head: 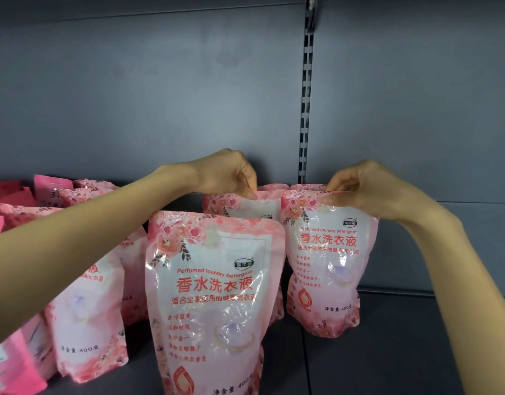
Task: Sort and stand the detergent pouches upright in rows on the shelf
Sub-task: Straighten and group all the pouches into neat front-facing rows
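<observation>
Left hand (231, 173), centre frame: fingers curled down, thumb and fingertips pinching the top edge of the rear pouch (245, 202). That pouch is upright, mostly hidden behind the front pouch (214, 295).

Right hand (359, 189), right of centre: fingers curled, pinching the top edge of the right pouch (328, 266). The right pouch is upright on the shelf (402, 352), label facing the camera, just beside the rear pouch. Top edge of one more pouch shows just behind it.

Front pouch: upright, bottom centre, nearest the camera, neither hand on it. Its base is cut off by the frame edge.

Left pouch (86, 309): upright, lower left, partly under the left forearm.

Pile of pouches (51, 195), middle left: lying or leaning against each other, not in rows. Darker pink packs (9, 366) in the bottom left corner, partly out of frame; can't tell how they sit.

Grey back panel (160, 95) fills the upper frame; slotted rail (306, 95) runs vertically, upper right of centre.
</observation>
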Action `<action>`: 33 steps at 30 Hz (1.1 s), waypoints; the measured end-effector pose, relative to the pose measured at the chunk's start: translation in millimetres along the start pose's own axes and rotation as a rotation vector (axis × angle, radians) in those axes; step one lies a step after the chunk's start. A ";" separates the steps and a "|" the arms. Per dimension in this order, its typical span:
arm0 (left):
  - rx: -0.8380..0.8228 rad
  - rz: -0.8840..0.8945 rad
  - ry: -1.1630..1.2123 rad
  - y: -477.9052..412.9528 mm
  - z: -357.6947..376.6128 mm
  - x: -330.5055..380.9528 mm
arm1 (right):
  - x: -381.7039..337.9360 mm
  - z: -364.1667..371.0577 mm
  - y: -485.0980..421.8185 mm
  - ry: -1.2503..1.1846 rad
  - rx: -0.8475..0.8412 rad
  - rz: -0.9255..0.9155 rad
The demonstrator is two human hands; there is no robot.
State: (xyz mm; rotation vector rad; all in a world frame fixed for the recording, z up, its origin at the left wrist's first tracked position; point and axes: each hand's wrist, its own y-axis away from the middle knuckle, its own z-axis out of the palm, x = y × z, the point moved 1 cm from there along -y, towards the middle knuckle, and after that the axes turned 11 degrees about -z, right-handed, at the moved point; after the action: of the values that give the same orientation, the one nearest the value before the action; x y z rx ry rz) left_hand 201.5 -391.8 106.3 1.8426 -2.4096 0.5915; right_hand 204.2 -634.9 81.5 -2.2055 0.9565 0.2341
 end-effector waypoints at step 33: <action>0.394 -0.200 -0.593 172.9 -14.4 -2.5 | -63.8 29.4 46.6 0.508 0.010 -0.236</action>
State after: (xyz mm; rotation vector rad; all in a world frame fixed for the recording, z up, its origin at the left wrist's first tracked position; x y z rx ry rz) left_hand 37.2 -347.3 72.7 2.7179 -2.5083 0.6019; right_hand 129.7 -601.0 61.6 -2.3919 0.9347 -0.4598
